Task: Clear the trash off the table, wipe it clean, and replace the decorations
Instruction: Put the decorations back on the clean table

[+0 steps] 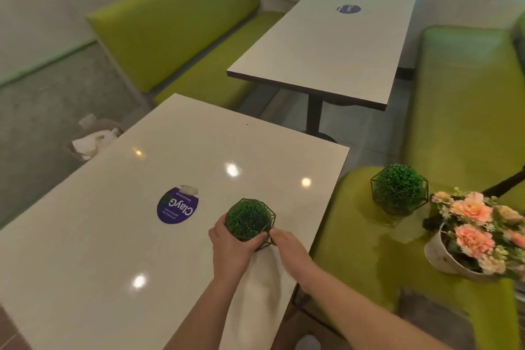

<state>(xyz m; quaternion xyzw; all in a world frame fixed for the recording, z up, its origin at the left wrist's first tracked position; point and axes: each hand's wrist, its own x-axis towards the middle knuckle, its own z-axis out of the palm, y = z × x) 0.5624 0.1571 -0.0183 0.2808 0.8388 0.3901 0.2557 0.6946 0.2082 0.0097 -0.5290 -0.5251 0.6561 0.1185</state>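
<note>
Both hands hold a small ball of artificial grass in a black wire frame [250, 220] on the near right part of the white counter [113, 236]. The left hand [231, 250] cups it from the near left, fingers curled around the frame's lower side. The right hand [289, 247] pinches the frame's right edge with its fingertips. A white cloth [260, 287] lies on the counter under and between the two forearms, running toward the near edge.

Left of the grass ball a round purple sticker [177, 207] is stuck to the counter, with a small torn white scrap [189, 189] at its far edge.

To the right, on the green bench seat [369, 250], sits a second grass ball in a wire frame [399, 189], and just beside it, nearer the right border, a white pot of peach artificial flowers [474, 236], tilted on the cushion.

On the floor past the counter's left edge stands a bin [93, 136] holding crumpled white paper. Beyond, a second white counter [326, 45] with its own round blue sticker [349, 8] stands between green benches.
</note>
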